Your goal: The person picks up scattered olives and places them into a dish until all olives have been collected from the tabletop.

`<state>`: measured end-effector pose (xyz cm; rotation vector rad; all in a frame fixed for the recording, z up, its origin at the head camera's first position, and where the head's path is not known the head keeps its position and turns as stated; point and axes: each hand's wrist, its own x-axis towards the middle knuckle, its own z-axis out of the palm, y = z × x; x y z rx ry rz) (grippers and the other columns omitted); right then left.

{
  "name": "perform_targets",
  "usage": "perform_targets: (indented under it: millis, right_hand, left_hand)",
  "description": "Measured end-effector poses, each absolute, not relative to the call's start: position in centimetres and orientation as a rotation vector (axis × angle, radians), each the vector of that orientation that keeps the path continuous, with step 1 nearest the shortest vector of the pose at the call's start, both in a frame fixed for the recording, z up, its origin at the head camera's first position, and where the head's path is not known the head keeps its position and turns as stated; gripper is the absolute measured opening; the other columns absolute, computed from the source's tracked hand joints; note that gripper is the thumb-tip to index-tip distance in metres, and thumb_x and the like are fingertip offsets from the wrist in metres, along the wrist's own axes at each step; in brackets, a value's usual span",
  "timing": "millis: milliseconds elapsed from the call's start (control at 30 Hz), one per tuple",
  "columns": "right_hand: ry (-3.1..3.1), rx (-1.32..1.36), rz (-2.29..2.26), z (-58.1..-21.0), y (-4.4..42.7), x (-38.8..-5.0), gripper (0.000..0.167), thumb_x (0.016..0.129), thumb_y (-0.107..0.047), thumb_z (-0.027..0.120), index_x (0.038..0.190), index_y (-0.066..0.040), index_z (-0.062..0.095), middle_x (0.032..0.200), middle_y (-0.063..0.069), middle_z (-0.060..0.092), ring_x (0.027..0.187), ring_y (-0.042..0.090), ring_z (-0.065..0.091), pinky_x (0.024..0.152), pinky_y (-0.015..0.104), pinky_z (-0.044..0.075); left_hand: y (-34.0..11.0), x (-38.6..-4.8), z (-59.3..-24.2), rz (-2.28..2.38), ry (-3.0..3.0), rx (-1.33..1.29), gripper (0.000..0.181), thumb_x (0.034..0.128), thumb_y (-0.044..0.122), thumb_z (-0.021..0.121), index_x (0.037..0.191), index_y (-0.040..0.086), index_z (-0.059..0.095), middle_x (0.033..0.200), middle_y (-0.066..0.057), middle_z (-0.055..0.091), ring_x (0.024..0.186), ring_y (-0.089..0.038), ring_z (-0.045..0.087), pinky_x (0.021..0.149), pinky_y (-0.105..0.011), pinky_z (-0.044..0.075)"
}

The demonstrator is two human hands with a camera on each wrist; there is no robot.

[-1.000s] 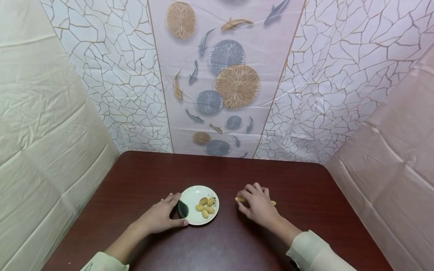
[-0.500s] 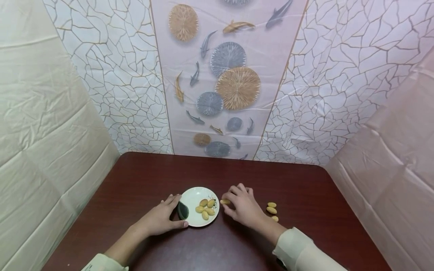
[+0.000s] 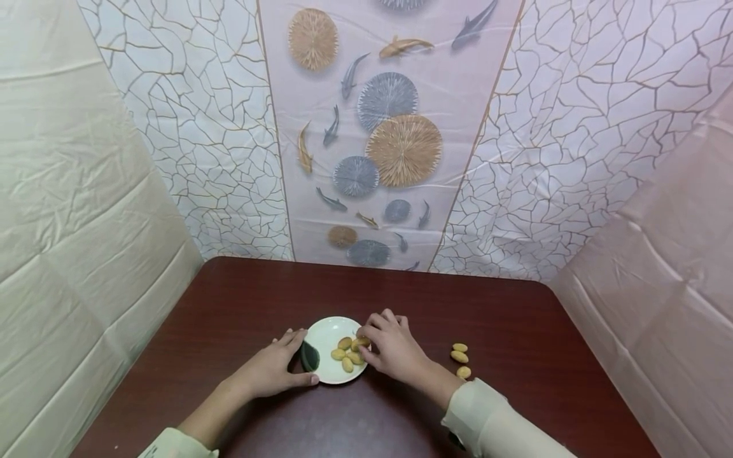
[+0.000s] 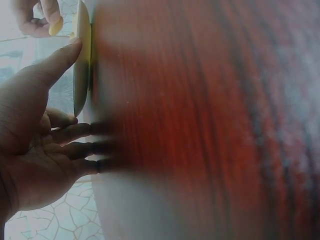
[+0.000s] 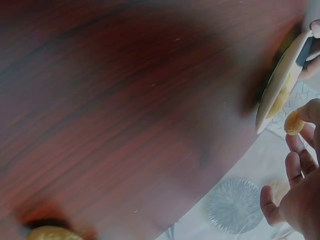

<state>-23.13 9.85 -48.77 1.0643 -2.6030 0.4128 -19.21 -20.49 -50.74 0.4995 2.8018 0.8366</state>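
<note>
A white round plate [image 3: 328, 331] with a dark green patch on its left side carries several small yellow oval fruits [image 3: 347, 364]. My left hand [image 3: 270, 367] rests at the plate's left edge, thumb and index finger touching the rim, the other fingertips on the table. Over the right rim, my right hand [image 3: 395, 352] pinches one more yellow oval fruit [image 5: 294, 123] between thumb and fingers. The right wrist view shows this fruit just above the plate, apart from it.
Three more yellow fruits [image 3: 460, 357] lie on the dark red wooden table [image 3: 258, 292], right of my right hand. A patterned cloth [image 3: 401, 152] hangs behind the table's far edge, and beige cloth [image 3: 86, 254] hangs at both sides.
My right hand has moved left from the fruits on the table to the plate, bringing one fruit with it. My left hand and the plate have stayed in place.
</note>
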Motion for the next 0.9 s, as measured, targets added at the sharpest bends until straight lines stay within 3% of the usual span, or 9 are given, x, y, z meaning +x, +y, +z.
perform_targets:
  millis: [267, 533, 900]
  right_hand:
    - [-2.630, 1.126, 0.380, -48.5, 8.2, -22.9, 0.017, 0.098, -0.027, 0.085, 0.113, -0.021, 0.081, 0.108, -0.003, 0.068, 0.099, 0.015, 0.050, 0.093, 0.054, 0.049]
    - [-2.531, 1.216, 0.338, -48.7, 6.8, -22.1, 0.014, 0.095, -0.027, 0.087, 0.107, -0.023, 0.079, 0.103, -0.007, 0.068, 0.095, 0.013, 0.049, 0.088, 0.046, 0.049]
    - [-2.568, 1.260, 0.291, -48.9, 5.5, -21.4, 0.016, 0.097, -0.031, 0.086, 0.110, -0.024, 0.079, 0.104, -0.007, 0.068, 0.102, 0.015, 0.053, 0.093, 0.049, 0.051]
  left_hand:
    - [-20.4, -19.1, -50.6, 0.841, 2.798, 0.498, 0.113, 0.0911, 0.060, 0.085, 0.168, -0.007, 0.038, 0.172, -0.033, 0.041, 0.161, -0.057, 0.036, 0.129, -0.072, 0.035]
    - [-20.5, -19.2, -50.6, 0.844, 2.807, 0.515, 0.113, 0.0913, 0.060, 0.085, 0.168, -0.007, 0.037, 0.172, -0.033, 0.041, 0.161, -0.058, 0.037, 0.128, -0.073, 0.035]
    - [-20.6, -19.2, -50.7, 0.839, 2.805, 0.507, 0.114, 0.0912, 0.064, 0.084, 0.169, -0.005, 0.038, 0.173, -0.032, 0.040, 0.160, -0.058, 0.037, 0.127, -0.074, 0.037]
